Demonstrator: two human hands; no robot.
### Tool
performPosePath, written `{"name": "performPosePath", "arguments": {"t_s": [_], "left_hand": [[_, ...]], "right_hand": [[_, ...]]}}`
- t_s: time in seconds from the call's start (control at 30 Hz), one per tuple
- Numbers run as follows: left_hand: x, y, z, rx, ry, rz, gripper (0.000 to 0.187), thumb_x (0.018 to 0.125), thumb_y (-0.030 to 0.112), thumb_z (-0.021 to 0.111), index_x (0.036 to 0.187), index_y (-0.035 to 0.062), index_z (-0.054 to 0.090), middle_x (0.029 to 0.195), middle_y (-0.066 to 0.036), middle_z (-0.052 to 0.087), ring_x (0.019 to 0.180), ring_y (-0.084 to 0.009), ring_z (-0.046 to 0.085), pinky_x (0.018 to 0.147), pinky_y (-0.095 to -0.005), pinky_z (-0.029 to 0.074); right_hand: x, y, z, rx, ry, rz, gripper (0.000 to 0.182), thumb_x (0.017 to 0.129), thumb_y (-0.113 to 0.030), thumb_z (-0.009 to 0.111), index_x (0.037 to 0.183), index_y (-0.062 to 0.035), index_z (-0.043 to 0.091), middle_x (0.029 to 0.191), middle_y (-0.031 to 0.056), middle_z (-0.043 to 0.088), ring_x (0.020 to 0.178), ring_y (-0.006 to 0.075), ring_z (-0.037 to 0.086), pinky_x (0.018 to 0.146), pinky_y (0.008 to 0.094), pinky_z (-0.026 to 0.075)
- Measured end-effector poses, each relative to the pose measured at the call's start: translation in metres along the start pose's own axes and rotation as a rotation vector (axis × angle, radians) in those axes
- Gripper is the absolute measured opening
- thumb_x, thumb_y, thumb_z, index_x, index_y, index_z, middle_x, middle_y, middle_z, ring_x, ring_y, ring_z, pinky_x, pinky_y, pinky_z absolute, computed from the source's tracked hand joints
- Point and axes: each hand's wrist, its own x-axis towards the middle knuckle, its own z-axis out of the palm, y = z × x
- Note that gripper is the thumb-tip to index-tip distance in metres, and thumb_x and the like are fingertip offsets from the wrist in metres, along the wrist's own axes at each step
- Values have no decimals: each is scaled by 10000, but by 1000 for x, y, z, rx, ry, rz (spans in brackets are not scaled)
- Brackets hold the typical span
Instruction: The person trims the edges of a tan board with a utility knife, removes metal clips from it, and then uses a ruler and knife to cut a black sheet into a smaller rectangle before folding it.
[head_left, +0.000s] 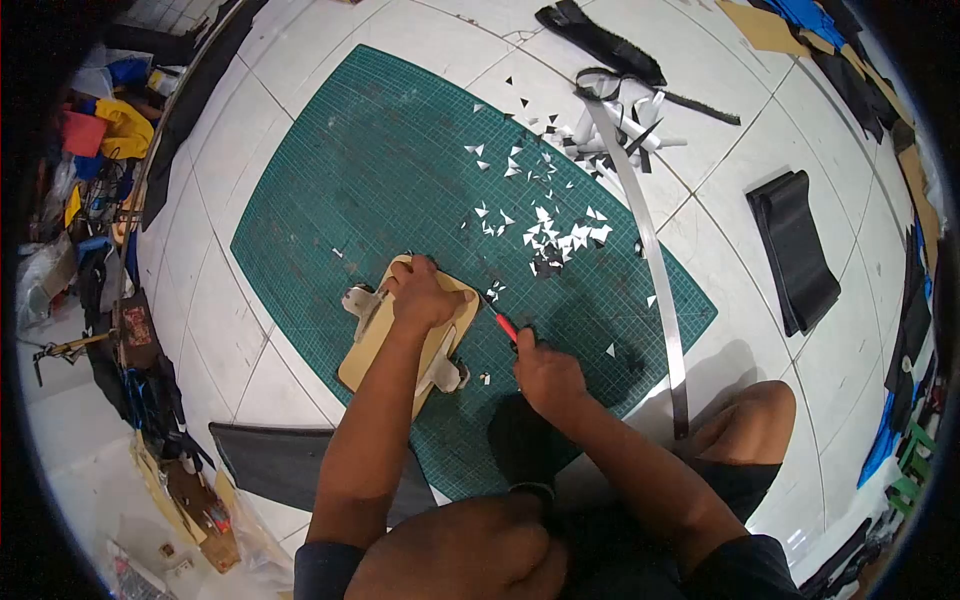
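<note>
A tan, flat rectangular board (pixel 372 352) with rounded corners lies tilted on the green cutting mat (pixel 330 160). Pale metallic clips grip its sides, one clip (pixel 362 302) at the left and another clip (pixel 446 375) at the lower right. My left hand (pixel 425 297) presses down on the board's upper part, fingers and thumb spread. My right hand (pixel 552 376) is closed around a red-handled cutter (pixel 507 327), whose thin blade points up-left to the board's right edge. What lies under the board is mostly hidden.
White and black triangular scraps (pixel 570 240) litter the mat. A long pale strip (pixel 650 250) crosses its right edge, near curled offcuts (pixel 625 130). Folded black material (pixel 795 250) lies on the tiles at right; a black sheet (pixel 270 460) is at lower left. Clutter (pixel 110 130) lines the left side.
</note>
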Motion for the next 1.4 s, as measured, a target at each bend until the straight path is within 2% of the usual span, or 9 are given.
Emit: {"name": "performPosePath", "arguments": {"t_s": [0.37,0.47,0.67,0.77,0.87,1.03,1.17,1.33,1.4], "left_hand": [[15,-8,10,43,-39,31,912,642,435,879,1345,62,434,1402,-248,314,1331,-463,294,1063,-506,379],[5,-4,9,5,51,0,904,639,437,881,1339,71,441,1378,-223,335,1321,-446,312,1057,-494,387],[-14,2,-6,-78,47,52,832,651,425,876,1294,65,489,1346,-195,380,1299,-412,357,1031,-490,407],[-21,-11,-1,-99,126,169,721,697,357,851,1264,60,520,1311,-182,440,1265,-397,407,1012,-501,416],[-11,-52,6,-193,369,398,641,735,285,819,1266,69,531,1283,-179,485,1232,-393,448,990,-513,422],[-29,-83,-25,32,727,186,603,768,250,787,1287,81,530,1270,-208,499,1169,-402,505,986,-493,423],[-14,-119,-15,-23,685,159,575,802,249,771,1287,66,521,1233,-205,517,1117,-390,537,963,-483,436],[14,-154,-3,-377,540,300,424,876,167,708,1226,33,508,1049,-226,618,942,-327,644,831,-436,502],[18,-164,-3,-463,484,232,394,874,191,704,1167,11,510,1019,-246,638,923,-377,653,824,-443,505]], "right_hand": [[2,-3,-12,-112,34,-28,231,929,-186,577,1100,-81,462,778,123,677,683,319,709,580,420,566],[-3,4,-9,-75,-89,27,213,942,-170,547,1114,-87,452,800,146,689,683,315,711,590,434,564],[-21,10,-23,-31,-91,51,262,922,-185,564,1098,-49,426,832,213,692,706,383,702,617,489,565],[-33,6,-41,112,-55,178,279,917,-203,572,1089,-41,423,802,206,680,705,395,694,623,497,564],[-26,21,-19,36,51,61,280,923,-218,573,1089,-48,425,776,188,675,690,379,696,608,486,562],[-3,5,-19,-68,36,-44,332,918,-218,586,1150,-18,458,762,161,680,670,324,711,563,447,568],[2,2,-12,-151,68,-88,362,912,-207,594,1188,-5,476,776,141,684,652,299,714,541,426,573],[-5,6,-11,24,144,-23,226,929,-191,571,1042,-54,433,745,178,660,650,370,685,560,481,547],[-8,7,-17,108,121,29,219,932,-185,570,1026,-49,425,762,196,654,665,394,677,563,495,540]]}}
